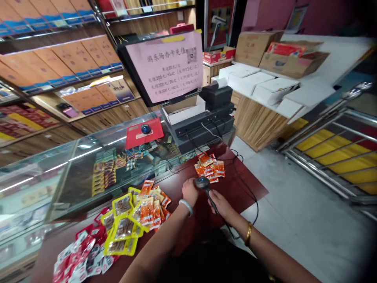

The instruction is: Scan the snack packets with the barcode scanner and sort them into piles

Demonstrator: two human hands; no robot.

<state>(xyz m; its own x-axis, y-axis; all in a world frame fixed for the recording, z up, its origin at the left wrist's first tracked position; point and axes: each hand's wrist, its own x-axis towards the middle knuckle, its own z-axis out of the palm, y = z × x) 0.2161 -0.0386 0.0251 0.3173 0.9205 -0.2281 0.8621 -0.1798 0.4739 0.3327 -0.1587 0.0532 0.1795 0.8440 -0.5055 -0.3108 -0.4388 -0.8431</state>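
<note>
A black barcode scanner (202, 182) with a cable is held by its handle in my right hand (220, 205), its head pointing away from me. My left hand (190, 192) is just left of the scanner head, fingers curled; what they hold, if anything, is hidden. Just beyond the scanner, small orange snack packets (209, 168) lie in a group on the dark red board (247, 188). To the left of my left forearm sits a heap of more orange packets (146, 210), beside yellow-edged clear snack packets (123, 228) and red and white packets (79, 255).
A black screen with a pink paper sign (167, 67) and a receipt printer (216, 96) stand behind the board. On the glass counter lies a red mat (144, 133) with a mouse (145, 129). A black cable (255, 196) trails at the right. Metal railing (324, 165) stands beyond the floor.
</note>
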